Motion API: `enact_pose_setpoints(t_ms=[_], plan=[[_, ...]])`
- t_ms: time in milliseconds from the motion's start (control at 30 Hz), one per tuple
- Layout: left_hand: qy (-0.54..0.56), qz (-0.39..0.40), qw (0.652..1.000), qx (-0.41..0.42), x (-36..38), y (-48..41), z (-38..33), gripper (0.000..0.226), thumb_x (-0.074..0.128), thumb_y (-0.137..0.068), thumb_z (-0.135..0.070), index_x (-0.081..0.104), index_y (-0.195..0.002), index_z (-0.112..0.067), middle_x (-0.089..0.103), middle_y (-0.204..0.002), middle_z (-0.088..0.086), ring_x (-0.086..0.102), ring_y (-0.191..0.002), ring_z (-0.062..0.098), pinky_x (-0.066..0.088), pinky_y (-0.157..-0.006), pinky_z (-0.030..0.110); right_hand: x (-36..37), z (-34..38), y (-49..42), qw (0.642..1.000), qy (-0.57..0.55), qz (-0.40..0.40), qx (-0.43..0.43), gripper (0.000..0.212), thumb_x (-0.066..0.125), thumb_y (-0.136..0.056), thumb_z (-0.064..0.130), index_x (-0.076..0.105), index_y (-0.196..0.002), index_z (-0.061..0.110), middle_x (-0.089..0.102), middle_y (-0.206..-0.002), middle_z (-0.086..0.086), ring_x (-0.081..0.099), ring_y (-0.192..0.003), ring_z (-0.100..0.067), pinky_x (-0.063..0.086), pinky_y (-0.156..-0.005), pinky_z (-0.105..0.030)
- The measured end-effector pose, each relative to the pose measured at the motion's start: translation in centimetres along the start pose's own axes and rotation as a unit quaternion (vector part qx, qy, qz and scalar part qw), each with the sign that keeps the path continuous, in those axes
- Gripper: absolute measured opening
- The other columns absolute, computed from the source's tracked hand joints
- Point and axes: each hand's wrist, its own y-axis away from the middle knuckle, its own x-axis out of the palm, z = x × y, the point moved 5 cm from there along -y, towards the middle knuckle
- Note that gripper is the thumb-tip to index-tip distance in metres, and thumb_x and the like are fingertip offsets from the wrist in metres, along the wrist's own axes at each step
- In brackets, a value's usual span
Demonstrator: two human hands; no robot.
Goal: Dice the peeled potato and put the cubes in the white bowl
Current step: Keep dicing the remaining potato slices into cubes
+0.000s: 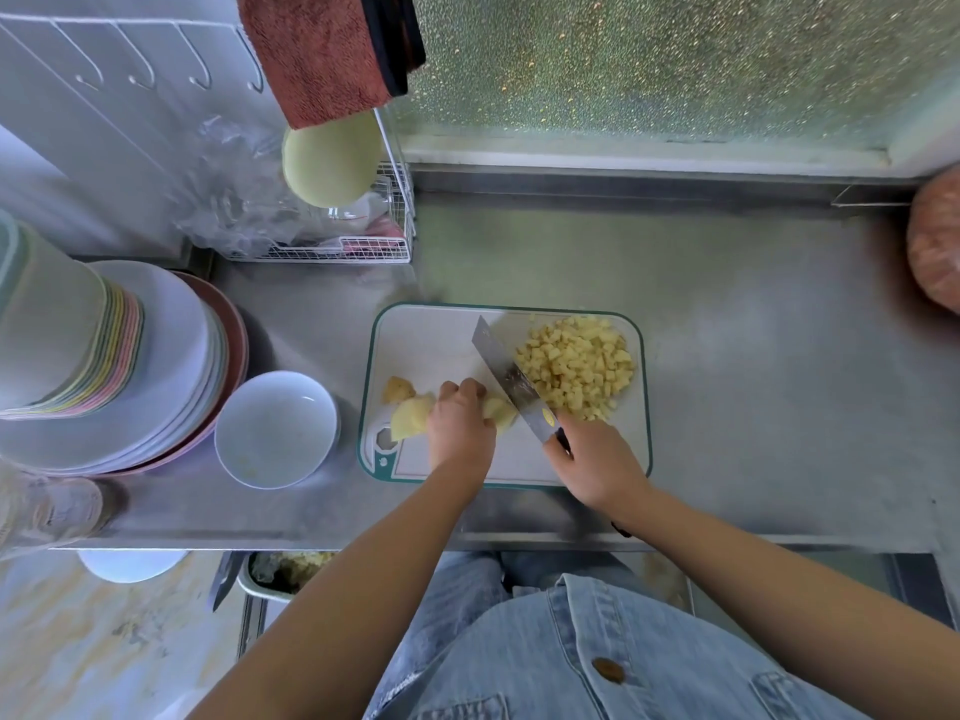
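On the white cutting board [431, 335] my left hand [460, 426] holds down a piece of peeled potato [500, 412] with curled fingers. Another potato chunk [410, 423] lies to its left, and a small piece [398, 390] sits beyond that. My right hand [595, 467] grips the black handle of a cleaver [506, 379], whose blade rests against the right side of the held potato. A heap of potato cubes [576, 368] fills the board's far right. The white bowl [275, 428] stands left of the board, with no cubes inside.
Stacked plates [156, 366] and stacked cups [52, 330] crowd the counter's left. A wire rack [363, 241] with plastic bags stands behind. A reddish round object [937, 241] sits at the far right. A tray of peels [280, 571] lies below the counter edge.
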Motion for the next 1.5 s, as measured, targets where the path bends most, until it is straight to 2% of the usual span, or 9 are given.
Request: enact_pose_setpoints(t_ms=[167,333,433,600,733,933,1200,1367,1500], plan=[[0.019,-0.030,0.999,-0.036,0.0,0.3,0.4,0.024,0.067,-0.081,-0.012,0.061,-0.104,-0.011,0.059,-0.102,0.008,0.057,-0.086,0.025,0.046,-0.076,0.032,-0.4,1.1,0.2,0.999,0.013,0.020,-0.029,0.009,0.040,-0.092,0.017,0.040,-0.083,0.013,0.036,-0.056,0.002,0.032,-0.050,-0.012,0.022,-0.050,-0.032],[0.019,-0.040,0.998,-0.048,-0.1,0.1,0.4,0.019,0.070,-0.080,-0.011,0.067,-0.099,-0.011,0.063,-0.099,0.007,0.056,-0.086,0.024,0.036,-0.071,0.025,0.2,1.1,0.1,0.999,0.032,0.031,-0.018,0.011,0.038,-0.093,0.017,0.045,-0.089,0.010,0.039,-0.061,0.001,0.044,-0.063,-0.026,0.028,-0.055,-0.033],[0.016,-0.037,0.998,-0.047,-0.1,-0.1,0.4,0.020,0.071,-0.080,-0.012,0.068,-0.100,-0.011,0.064,-0.101,0.006,0.057,-0.088,0.023,0.037,-0.072,0.024,0.7,1.2,0.0,0.998,0.040,0.041,-0.013,0.012,0.037,-0.094,0.017,0.046,-0.096,0.010,0.039,-0.063,0.001,0.047,-0.067,-0.026,0.032,-0.059,-0.033],[0.016,-0.033,0.998,-0.048,-0.1,-0.3,0.3,0.017,0.070,-0.081,-0.008,0.069,-0.098,-0.009,0.064,-0.100,0.007,0.058,-0.085,0.024,0.040,-0.071,0.026,1.4,2.0,-0.2,0.997,0.052,0.045,-0.018,0.005,0.035,-0.095,0.016,0.036,-0.090,0.015,0.033,-0.063,0.005,0.042,-0.069,-0.022,0.030,-0.063,-0.030],[0.014,-0.030,0.999,-0.044,-0.2,-0.3,0.2,0.016,0.070,-0.082,-0.009,0.069,-0.098,-0.008,0.064,-0.100,0.007,0.058,-0.085,0.023,0.040,-0.070,0.026,1.9,1.9,-0.6,0.997,0.059,0.039,-0.004,0.012,0.035,-0.097,0.018,0.045,-0.099,0.011,0.039,-0.070,-0.001,0.042,-0.070,-0.021,0.030,-0.064,-0.030],[0.036,-0.034,0.998,-0.041,-0.5,0.0,0.4,0.019,0.071,-0.079,-0.011,0.069,-0.099,-0.011,0.065,-0.098,0.006,0.058,-0.085,0.022,0.045,-0.073,0.028,1.3,1.4,-1.6,1.000,-0.023,0.020,0.002,0.013,0.039,-0.093,0.013,0.042,-0.082,0.007,0.040,-0.058,-0.004,0.044,-0.057,-0.024,0.027,-0.053,-0.034],[0.065,-0.048,0.993,-0.080,-0.6,0.2,1.2,0.013,0.069,-0.081,-0.012,0.069,-0.094,-0.012,0.068,-0.089,0.004,0.059,-0.080,0.020,0.050,-0.071,0.030,0.9,1.4,-0.9,0.998,-0.009,0.048,-0.037,0.020,0.039,-0.094,0.016,0.051,-0.105,0.006,0.041,-0.058,-0.001,0.047,-0.058,-0.024,0.039,-0.058,-0.039],[0.080,-0.046,0.992,-0.091,-0.5,0.0,1.1,0.012,0.069,-0.079,-0.009,0.071,-0.091,-0.012,0.070,-0.087,0.004,0.059,-0.078,0.020,0.048,-0.069,0.026,1.6,1.7,-0.8,0.998,0.020,0.050,-0.026,0.013,0.037,-0.095,0.016,0.046,-0.099,0.008,0.036,-0.062,0.001,0.045,-0.066,-0.025,0.033,-0.060,-0.033],[0.085,-0.038,0.991,-0.095,-0.6,-0.1,1.1,0.011,0.068,-0.080,-0.006,0.071,-0.089,-0.011,0.070,-0.086,0.005,0.060,-0.081,0.023,0.050,-0.071,0.030,2.3,2.1,-1.1,0.998,0.043,0.043,-0.019,0.024,0.036,-0.095,0.016,0.047,-0.114,0.006,0.043,-0.068,-0.003,0.047,-0.069,-0.026,0.034,-0.061,-0.032]])
